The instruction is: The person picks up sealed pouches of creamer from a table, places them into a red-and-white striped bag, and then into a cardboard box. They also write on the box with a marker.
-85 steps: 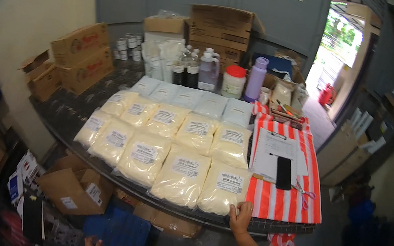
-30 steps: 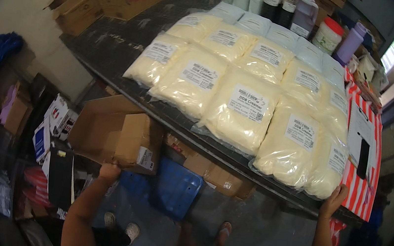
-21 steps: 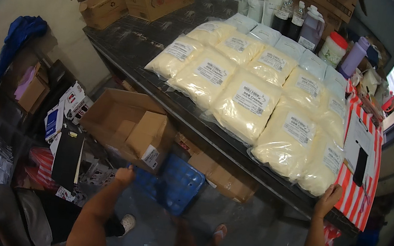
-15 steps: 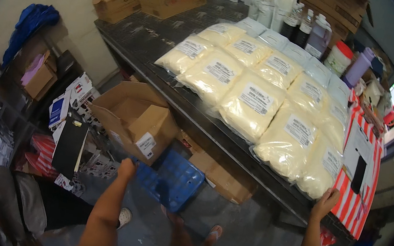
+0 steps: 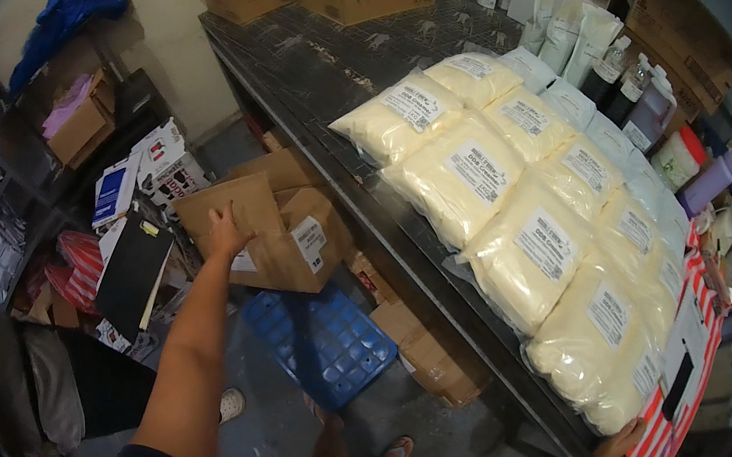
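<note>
Okay, I'd press evenly: left hand [image 5: 225,237] splayed on cardboard box [image 5: 273,262]; right hand [image 5: 620,441] at table's [image 5: 315,55] near edge, grip unclear.

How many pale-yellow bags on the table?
10: five front-row bags along the near edge of the table, five back-row bags behind. Any underneath would be hidden.
</note>
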Motion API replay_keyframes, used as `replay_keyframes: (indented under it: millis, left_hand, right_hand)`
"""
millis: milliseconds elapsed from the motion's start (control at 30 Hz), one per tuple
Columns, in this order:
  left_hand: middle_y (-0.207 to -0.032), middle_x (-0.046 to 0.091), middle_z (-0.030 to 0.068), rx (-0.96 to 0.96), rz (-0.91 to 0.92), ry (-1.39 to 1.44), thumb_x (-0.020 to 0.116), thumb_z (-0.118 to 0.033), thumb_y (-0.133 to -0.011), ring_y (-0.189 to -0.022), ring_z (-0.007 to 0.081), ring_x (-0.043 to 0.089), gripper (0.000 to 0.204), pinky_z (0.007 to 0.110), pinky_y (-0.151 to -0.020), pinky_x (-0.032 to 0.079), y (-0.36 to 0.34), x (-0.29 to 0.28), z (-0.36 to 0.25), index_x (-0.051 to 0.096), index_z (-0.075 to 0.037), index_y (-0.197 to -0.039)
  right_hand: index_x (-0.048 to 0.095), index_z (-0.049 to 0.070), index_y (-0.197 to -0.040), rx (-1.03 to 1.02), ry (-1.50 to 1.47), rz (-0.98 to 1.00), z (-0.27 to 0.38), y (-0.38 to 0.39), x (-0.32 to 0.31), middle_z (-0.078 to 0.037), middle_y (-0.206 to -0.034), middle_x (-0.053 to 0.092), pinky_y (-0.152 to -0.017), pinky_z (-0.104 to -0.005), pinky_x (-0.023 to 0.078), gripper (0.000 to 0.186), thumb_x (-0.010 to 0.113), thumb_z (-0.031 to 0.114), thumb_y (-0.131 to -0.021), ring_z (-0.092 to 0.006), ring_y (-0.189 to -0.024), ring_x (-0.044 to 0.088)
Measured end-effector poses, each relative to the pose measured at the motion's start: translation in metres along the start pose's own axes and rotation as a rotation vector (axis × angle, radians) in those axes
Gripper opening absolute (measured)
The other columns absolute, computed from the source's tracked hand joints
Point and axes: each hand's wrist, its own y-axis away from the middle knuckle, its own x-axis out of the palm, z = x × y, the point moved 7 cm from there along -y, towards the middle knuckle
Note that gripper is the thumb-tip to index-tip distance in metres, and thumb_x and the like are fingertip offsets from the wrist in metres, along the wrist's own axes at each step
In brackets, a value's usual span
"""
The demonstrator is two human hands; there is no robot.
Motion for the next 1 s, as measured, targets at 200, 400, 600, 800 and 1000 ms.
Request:
replay_keyframes:
  millis: [200, 400, 600, 800, 1000]
  left_hand:
    - [-0.162, 0.022, 0.0207, 0.390, 0.047, -0.093, 0.097, -0.011, -0.052, -0.134, 0.0421, 0.049, 0.125, 0.048, -0.108, 0.048, -0.098, 0.063, -0.029, 0.029, -0.014, -0.156]
    - [-0.149, 0.042, 0.0221, 0.482, 0.152, 0.230, 0.088, -0.001, -0.059, -0.130, 0.0424, 0.050, 0.096, 0.049, -0.105, 0.048, -0.159, 0.104, -0.008, 0.045, -0.010, -0.144]
    - [-0.119, 0.064, 0.0243, 0.588, 0.225, -0.555, 0.080, -0.007, -0.067, -0.109, 0.0431, 0.063, 0.042, 0.049, -0.090, 0.055, -0.148, 0.095, 0.004, 0.069, -0.005, -0.107]
    - [-0.089, 0.067, 0.0272, 0.566, 0.251, -0.212, 0.071, -0.004, -0.073, -0.093, 0.0455, 0.067, 0.022, 0.050, -0.078, 0.053, -0.081, 0.071, 0.043, 0.069, 0.003, -0.093]
    - [-0.069, 0.057, 0.0201, 0.420, 0.070, 0.110, 0.059, 0.006, -0.075, -0.064, 0.0345, 0.056, 0.011, 0.039, -0.065, 0.048, -0.025, 0.033, 0.096, 0.049, 0.002, -0.071]
  right_hand:
    - [0.052, -0.007, -0.119, 0.026, 0.050, -0.071, -0.012, 0.005, -0.004, -0.019, -0.113, 0.054, -0.101, -0.0402, 0.038, 0.040, 0.040, 0.030, -0.108, -0.0318, -0.108, 0.051]
    - [0.052, -0.005, -0.116, 0.062, 0.033, -0.107, -0.017, 0.008, -0.007, -0.015, -0.111, 0.053, -0.099, -0.0381, 0.038, 0.041, 0.040, 0.032, -0.108, -0.0278, -0.106, 0.051]
    - [0.052, -0.005, -0.115, 0.078, -0.002, -0.058, -0.011, 0.007, -0.004, -0.014, -0.108, 0.052, -0.097, -0.0366, 0.038, 0.040, 0.039, 0.032, -0.108, -0.0263, -0.104, 0.051]
    - [0.052, -0.005, -0.113, 0.075, 0.026, -0.054, -0.014, 0.006, -0.005, -0.016, -0.106, 0.053, -0.097, -0.0371, 0.038, 0.036, 0.039, 0.028, -0.107, -0.0278, -0.103, 0.052]
    - [0.053, -0.005, -0.117, 0.015, 0.102, -0.069, -0.012, 0.007, -0.006, -0.019, -0.109, 0.055, -0.098, -0.0393, 0.039, 0.035, 0.040, 0.026, -0.107, -0.0306, -0.105, 0.053]
